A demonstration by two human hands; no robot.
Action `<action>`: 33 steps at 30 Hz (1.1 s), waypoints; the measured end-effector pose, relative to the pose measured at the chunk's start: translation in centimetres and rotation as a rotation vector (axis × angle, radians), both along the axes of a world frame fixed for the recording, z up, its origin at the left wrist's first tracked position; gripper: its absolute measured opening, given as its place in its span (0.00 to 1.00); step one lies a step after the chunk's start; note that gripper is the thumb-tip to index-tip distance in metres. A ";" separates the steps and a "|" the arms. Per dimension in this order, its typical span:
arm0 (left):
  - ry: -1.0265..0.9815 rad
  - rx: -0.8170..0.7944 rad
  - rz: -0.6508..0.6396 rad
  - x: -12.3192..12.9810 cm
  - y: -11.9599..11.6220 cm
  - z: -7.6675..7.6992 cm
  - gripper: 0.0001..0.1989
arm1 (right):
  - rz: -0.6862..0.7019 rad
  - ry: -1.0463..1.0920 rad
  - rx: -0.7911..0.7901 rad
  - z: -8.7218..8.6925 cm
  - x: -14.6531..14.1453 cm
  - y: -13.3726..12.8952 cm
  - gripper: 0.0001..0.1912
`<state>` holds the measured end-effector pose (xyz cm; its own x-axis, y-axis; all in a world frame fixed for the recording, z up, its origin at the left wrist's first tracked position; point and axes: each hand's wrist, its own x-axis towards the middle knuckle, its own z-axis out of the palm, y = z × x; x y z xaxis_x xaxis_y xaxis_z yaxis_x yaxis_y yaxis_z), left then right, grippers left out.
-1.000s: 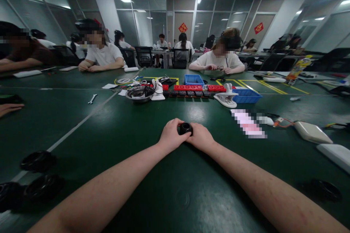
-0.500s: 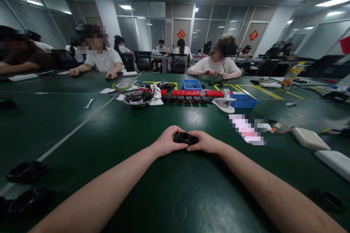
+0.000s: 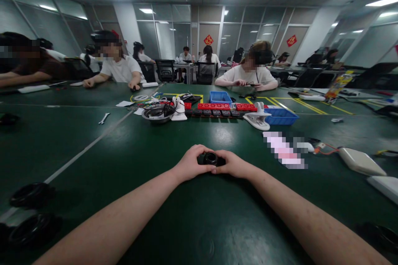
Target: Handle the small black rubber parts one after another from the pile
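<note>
Metal bowl (image 3: 155, 119) holds black cables (image 3: 162, 109); left hand (image 3: 192, 163) and right hand (image 3: 234, 165) together hold a black ring (image 3: 210, 162)

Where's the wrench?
In the head view, the wrench lies on the green table toward the left, beyond the left hand and across the pale line from the metal bowl.

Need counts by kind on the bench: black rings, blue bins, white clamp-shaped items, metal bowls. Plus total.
Black rings: 5 (1 held, 3 left, one of them cut off by the frame edge, 1 right)
Blue bins: 2
White clamp-shaped items: 2
Metal bowls: 1
Total: 10
</note>
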<state>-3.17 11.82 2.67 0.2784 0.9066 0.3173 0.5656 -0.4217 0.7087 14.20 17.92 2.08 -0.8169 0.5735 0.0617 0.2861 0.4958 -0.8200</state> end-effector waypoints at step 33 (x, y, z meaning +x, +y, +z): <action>0.031 -0.072 0.017 -0.5 0.3 0.2 0.20 | -0.011 0.002 -0.029 -0.1 0.0 0.0 0.20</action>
